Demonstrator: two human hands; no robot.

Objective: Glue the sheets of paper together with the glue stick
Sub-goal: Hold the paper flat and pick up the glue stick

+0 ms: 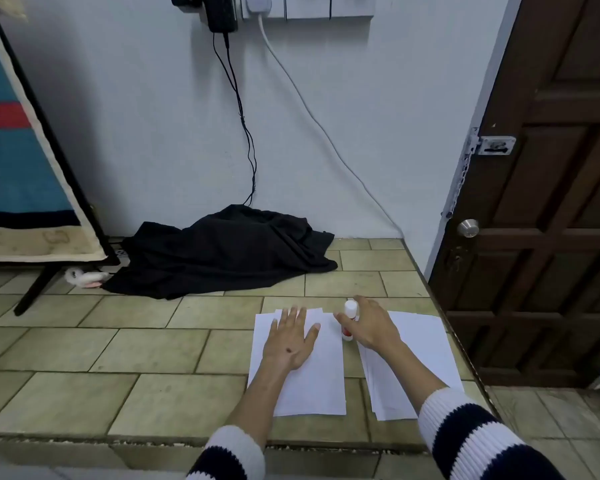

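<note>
The glue stick [349, 319] stands upright on the tiled ledge [153, 348], in the gap between the two lots of paper, its white cap on top and a red band near its base. The right hand [369, 327] curls around it, thumb toward the left and fingers behind, apparently gripping it, though the far fingers are hidden. It stands within easy reach of both papers, which suits picking it up to spread glue.

The left hand [290, 337] lies flat with fingers spread on the left sheets [323, 375], probably to keep them from sliding; a second edge peeks out at the top, so more than one sheet lies there. The right stack [420, 341], slightly fanned, waits near the ledge's right edge under the right forearm.

Further back, a black cloth [222, 251] is heaped against the wall.
</note>
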